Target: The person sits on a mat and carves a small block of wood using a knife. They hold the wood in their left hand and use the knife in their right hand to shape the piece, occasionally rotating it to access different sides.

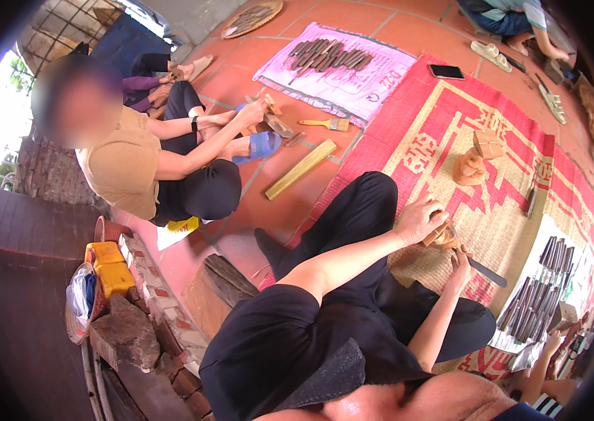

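A small carved piece of light brown wood (441, 238) is in my left hand (419, 222), whose fingers wrap over its top. Below it, to the right, my right hand (460, 269) is closed on a carving tool. The tool's long, dark, flat part (488, 274) sticks out from this hand toward the lower right. Its other end lies close to the wood; whether it touches I cannot make out. Both hands are above my crossed legs, over the patterned mat (409, 261). Beyond them, a rounded wooden carving (469, 169) stands beside a wooden block (488, 144).
Dark-handled tools lie in rows on a pale sheet (537, 298) and a pink cloth (346, 83). A phone (447, 72) rests on the mat. A brush (325, 124) and wooden strip (301, 170) lie on the tiles. A seated co-worker (121, 158) handles wood at left.
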`<state>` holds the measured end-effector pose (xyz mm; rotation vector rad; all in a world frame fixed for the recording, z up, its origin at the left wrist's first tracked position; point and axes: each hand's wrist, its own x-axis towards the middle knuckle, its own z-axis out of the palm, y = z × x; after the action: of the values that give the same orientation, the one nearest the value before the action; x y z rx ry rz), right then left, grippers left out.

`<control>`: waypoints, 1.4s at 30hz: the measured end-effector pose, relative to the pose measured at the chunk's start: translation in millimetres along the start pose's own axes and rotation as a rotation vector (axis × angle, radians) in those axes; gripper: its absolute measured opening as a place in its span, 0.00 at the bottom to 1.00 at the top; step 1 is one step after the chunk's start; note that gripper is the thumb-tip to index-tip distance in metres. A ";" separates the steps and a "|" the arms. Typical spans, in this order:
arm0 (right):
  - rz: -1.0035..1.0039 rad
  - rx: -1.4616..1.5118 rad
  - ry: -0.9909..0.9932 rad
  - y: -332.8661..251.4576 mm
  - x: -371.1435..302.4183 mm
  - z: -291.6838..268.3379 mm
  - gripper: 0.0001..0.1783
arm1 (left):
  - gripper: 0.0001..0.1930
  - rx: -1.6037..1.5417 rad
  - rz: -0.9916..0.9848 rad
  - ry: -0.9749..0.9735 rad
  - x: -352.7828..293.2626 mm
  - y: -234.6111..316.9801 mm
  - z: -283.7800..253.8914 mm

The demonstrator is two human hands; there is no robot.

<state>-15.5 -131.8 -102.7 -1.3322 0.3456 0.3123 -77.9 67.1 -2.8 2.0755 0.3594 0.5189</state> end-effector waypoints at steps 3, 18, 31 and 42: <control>-0.064 -0.091 -0.099 4.4 -0.3 9.3 0.05 | 0.13 0.011 -0.019 -0.008 -0.7 0.1 -4.0; -0.017 0.037 0.214 27.6 10.8 3.9 0.04 | 0.12 0.114 0.086 0.014 8.8 5.4 10.7; -0.094 -0.164 0.251 50.3 11.2 -11.0 0.05 | 0.13 0.535 0.449 -0.145 17.2 8.7 41.6; -0.014 -0.051 0.264 26.1 1.5 2.6 0.12 | 0.15 0.385 0.258 -0.244 33.5 19.3 46.4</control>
<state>-24.7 -123.8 -126.0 -1.4288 0.5523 0.1337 -24.9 38.2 -0.9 2.5467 0.0476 0.3587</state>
